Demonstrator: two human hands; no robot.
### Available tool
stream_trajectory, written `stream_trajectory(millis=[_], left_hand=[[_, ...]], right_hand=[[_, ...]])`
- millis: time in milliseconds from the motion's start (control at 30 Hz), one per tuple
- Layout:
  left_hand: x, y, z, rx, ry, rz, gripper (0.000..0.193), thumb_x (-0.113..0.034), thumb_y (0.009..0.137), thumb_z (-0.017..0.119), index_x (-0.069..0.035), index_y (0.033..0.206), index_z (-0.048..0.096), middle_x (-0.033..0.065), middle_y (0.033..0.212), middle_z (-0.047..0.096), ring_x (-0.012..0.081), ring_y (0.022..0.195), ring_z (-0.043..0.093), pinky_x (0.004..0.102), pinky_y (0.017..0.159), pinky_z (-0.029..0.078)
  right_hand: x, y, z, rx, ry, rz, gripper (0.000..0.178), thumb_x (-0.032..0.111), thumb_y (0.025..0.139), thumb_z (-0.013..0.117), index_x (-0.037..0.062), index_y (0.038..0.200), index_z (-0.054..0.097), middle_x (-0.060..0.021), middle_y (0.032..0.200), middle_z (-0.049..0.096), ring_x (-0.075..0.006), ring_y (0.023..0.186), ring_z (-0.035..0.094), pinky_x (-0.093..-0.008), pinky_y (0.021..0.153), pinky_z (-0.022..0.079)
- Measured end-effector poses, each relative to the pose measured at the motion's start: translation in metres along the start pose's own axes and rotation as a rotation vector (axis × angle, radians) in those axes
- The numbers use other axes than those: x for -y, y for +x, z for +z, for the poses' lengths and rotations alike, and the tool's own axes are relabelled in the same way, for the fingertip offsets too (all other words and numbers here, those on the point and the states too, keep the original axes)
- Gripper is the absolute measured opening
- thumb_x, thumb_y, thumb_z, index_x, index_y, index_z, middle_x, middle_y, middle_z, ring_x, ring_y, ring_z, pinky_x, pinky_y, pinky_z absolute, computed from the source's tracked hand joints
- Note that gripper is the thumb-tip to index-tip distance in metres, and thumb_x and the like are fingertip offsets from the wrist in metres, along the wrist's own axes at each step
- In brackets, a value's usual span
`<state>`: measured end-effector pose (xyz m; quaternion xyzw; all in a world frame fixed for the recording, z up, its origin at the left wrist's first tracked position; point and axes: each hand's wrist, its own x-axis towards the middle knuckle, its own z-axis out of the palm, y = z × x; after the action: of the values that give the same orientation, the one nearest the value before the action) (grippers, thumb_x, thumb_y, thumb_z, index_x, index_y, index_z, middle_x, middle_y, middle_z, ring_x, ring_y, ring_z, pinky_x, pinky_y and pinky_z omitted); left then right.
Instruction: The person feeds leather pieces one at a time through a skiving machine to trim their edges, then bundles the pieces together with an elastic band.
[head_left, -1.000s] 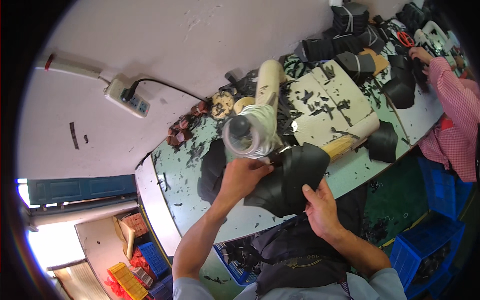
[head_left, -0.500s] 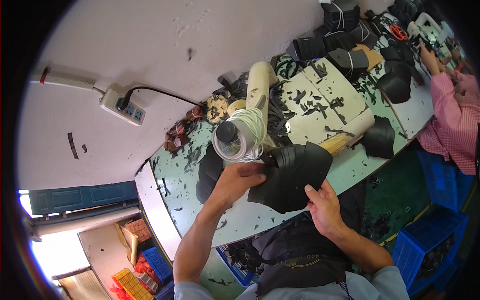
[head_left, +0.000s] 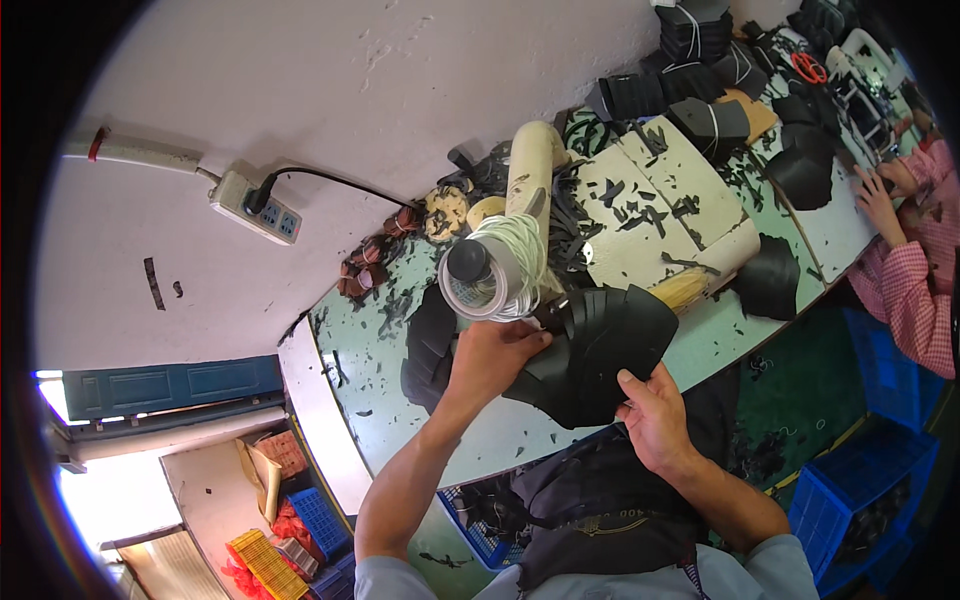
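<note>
From here, the black panel (head_left: 620, 350) at centre frame shows its folds more plainly than half a second ago, suggesting re-angling. Right hand (head_left: 657, 420) pinches its lower-right edge; left hand's (head_left: 490, 362) hold: cannot tell.

The black, curved, leather-like sheet (head_left: 630, 345) looks smooth and matt. The pale green, flat table (head_left: 355, 350) has a smooth, faintly glossy top; the cream, boxy machine housing (head_left: 625, 255) looks painted, and the pink checked sleeve (head_left: 915, 280) is matt cloth.
</note>
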<state>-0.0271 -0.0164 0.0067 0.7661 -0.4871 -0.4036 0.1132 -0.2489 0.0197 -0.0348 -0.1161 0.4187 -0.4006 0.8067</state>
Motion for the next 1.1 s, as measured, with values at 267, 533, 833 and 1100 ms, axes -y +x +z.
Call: stream_trajectory(millis=[267,533,833,1100], left_hand=[[0.009,-0.014,-0.012,0.154,-0.254,-0.086,0.029,-0.015,0.091,0.071,0.001,0.114,0.069,0.0029,0.083,0.07,0.0066,0.064,0.057,0.0238,0.053,0.044],[0.017,-0.013,-0.001,0.159,-0.533,-0.043,0.028,-0.008,0.09,0.07,0.004,0.115,0.066,0.0078,0.091,0.072,0.0091,0.073,0.064,0.0238,0.053,0.055],[0.01,0.002,0.012,0.089,-0.381,-0.084,0.025,-0.009,0.091,0.07,0.009,0.108,0.066,0.0117,0.091,0.071,0.0146,0.077,0.068,0.0284,0.063,0.059],[0.01,-0.087,0.068,0.018,-0.299,0.263,0.062,-0.017,0.093,0.07,0.005,0.144,0.041,0.0193,0.129,0.061,0.0211,0.118,0.059,0.0369,0.102,0.047]], right_hand=[[-0.002,0.002,-0.016,0.053,-0.069,-0.011,0.032,0.006,0.1,0.054,0.0034,0.132,0.051,-0.0075,0.124,0.063,-0.0178,0.111,0.063,-0.0338,0.092,0.053],[0.003,0.003,-0.016,0.053,-0.062,-0.038,0.036,0.006,0.1,0.054,0.0039,0.135,0.048,-0.0093,0.129,0.061,-0.0209,0.118,0.061,-0.0386,0.098,0.052],[0.005,0.0,-0.013,0.051,-0.023,-0.057,0.041,0.003,0.098,0.052,0.0035,0.139,0.044,-0.0109,0.131,0.058,-0.0229,0.12,0.059,-0.043,0.1,0.051],[-0.031,-0.03,-0.01,0.246,-0.268,-0.143,0.06,-0.004,0.094,0.052,0.0018,0.15,0.03,-0.0128,0.138,0.05,-0.0188,0.127,0.049,-0.0348,0.108,0.041]])
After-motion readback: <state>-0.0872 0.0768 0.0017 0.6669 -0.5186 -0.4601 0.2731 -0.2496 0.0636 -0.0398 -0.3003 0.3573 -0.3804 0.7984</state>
